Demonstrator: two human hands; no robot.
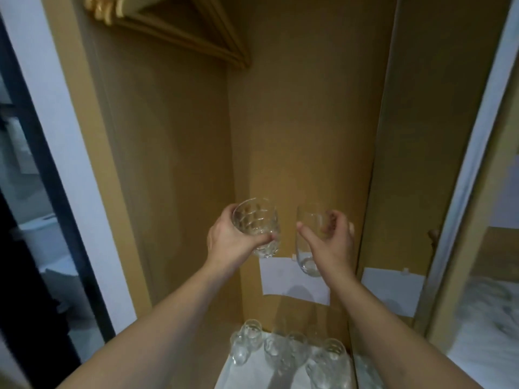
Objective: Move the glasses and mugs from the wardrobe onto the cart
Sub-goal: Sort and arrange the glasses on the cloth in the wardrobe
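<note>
Lifting two glasses out of the wardrobe (295, 113): the left hand (230, 240) wraps a patterned glass (254, 223), the right hand (334, 242) pinches a plain, clear one (307, 245). Next, I judge, both swing toward the cart, unseen; more glasses (283, 349) stand at six o'clock.

Two glasses (255, 228) held, several more below uncountable; two paper sheets (295, 282); hangers (168, 26) uncountable
</note>
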